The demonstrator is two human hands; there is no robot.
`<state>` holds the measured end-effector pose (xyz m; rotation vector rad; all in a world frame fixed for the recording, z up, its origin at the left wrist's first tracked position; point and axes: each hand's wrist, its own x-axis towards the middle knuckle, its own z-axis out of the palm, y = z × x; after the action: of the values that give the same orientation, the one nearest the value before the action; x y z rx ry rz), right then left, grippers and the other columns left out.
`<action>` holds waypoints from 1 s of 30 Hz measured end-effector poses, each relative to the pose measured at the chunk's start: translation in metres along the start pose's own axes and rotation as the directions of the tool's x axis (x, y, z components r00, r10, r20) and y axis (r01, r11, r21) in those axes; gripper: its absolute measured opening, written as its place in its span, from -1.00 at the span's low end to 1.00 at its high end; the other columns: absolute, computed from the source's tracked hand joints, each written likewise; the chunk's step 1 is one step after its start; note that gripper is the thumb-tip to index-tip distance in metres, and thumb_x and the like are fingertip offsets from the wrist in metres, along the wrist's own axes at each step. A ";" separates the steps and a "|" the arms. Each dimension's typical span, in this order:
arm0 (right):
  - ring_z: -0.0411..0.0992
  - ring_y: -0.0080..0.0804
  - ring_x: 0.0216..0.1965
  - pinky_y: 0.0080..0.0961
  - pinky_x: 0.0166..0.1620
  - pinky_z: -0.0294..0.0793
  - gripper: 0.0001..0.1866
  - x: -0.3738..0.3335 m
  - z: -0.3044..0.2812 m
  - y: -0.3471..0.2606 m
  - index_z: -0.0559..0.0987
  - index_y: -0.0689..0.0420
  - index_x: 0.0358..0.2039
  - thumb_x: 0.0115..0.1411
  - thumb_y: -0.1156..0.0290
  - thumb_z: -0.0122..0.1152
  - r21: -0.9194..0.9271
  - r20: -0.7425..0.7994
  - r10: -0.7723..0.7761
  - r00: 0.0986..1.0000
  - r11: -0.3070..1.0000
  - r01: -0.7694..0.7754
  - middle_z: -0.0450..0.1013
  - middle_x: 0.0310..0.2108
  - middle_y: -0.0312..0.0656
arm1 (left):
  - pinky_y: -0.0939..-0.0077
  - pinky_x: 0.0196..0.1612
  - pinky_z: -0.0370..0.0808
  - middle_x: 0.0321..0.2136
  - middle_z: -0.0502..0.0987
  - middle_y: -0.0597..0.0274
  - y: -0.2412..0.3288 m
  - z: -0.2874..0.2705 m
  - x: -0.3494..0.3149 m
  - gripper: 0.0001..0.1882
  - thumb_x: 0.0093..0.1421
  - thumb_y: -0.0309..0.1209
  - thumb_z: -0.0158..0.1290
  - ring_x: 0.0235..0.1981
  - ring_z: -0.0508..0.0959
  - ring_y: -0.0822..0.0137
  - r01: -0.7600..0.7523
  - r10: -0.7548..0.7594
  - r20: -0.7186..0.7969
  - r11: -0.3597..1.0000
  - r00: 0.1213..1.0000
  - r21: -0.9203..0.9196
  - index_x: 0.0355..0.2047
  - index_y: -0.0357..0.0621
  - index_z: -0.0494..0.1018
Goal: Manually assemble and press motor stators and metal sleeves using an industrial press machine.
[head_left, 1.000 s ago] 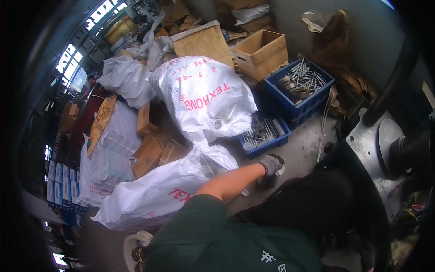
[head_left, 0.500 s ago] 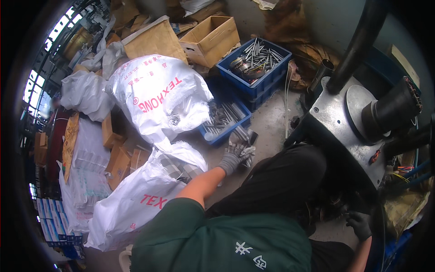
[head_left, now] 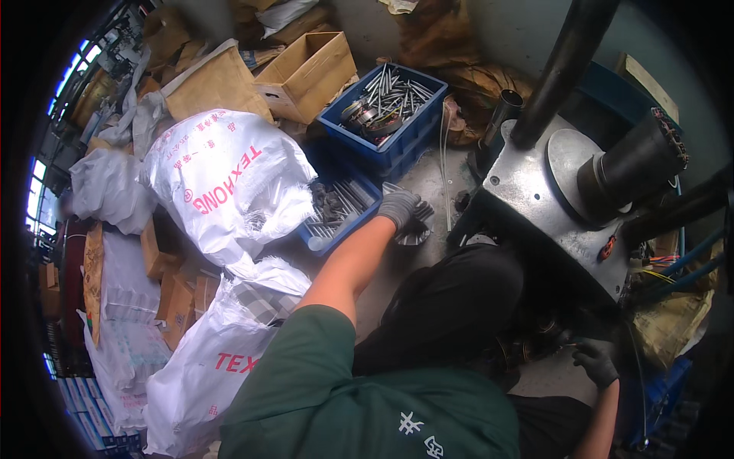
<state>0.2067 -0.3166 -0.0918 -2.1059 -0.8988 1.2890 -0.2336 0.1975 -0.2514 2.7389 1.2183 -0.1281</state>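
My left hand, in a grey glove, reaches to the floor beside the lower blue crate. Its fingers curl over a silvery, ribbed metal piece; the grip is partly hidden. The lower crate holds several thin metal strips or rods. Far to the right, my right hand, in a dark glove, is closed at the lower edge of the machine. A thin object seems to stick out from its fingers, too small to name. Dark parts with coppery edges lie in shadow to its left.
An upper blue crate holds metal rods and coils. A wooden box stands behind. White woven sacks fill the left side. On the right stands a machine with a steel plate, a black post and a dark cylinder.
The view has shifted, moving the scene leftward. My left hand has moved up and away along the floor, past the lower crate's corner. My right hand stays by the machine, its fingers curled.
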 end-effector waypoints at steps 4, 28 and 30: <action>0.54 -0.51 -0.31 -0.55 -0.21 0.55 -0.65 0.009 0.001 -0.001 0.61 0.29 0.00 0.19 0.52 0.28 -0.139 0.015 -0.013 1.000 0.990 0.015 0.57 -0.30 -0.21 | 0.11 -0.01 0.55 -0.19 0.62 -0.04 -0.023 0.018 0.023 -0.72 0.15 -0.40 0.14 -0.10 0.63 -0.07 0.110 -0.155 -0.266 0.978 0.951 -0.176 -0.10 -0.04 0.59; 0.49 -0.54 -0.21 -0.60 -0.09 0.52 -0.62 0.173 0.312 -0.352 0.63 0.14 -0.06 0.08 0.67 0.19 0.339 0.124 -0.555 0.822 0.803 0.491 0.55 -0.25 -0.27 | 0.21 0.26 0.43 0.09 0.46 -0.07 -0.031 -0.111 -0.254 -0.30 0.04 -0.28 0.29 0.15 0.50 -0.05 -0.055 -0.046 -0.173 0.845 0.984 -0.532 0.22 -0.11 0.40; 0.48 -0.56 -0.27 -0.61 -0.14 0.51 -0.68 0.187 0.297 -0.347 0.65 0.15 -0.14 0.08 0.67 0.15 0.352 -0.011 -0.540 0.842 0.786 0.509 0.54 -0.31 -0.29 | 0.19 0.20 0.47 0.07 0.49 -0.11 -0.037 -0.105 -0.289 -0.36 0.06 -0.26 0.26 0.12 0.52 -0.09 0.153 -0.038 0.326 0.930 0.945 -0.335 0.18 -0.10 0.46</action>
<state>-0.0941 0.0742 -0.0767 -1.3943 -1.1089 1.1399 -0.4524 0.0275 -0.1122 2.2429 1.1542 -0.3093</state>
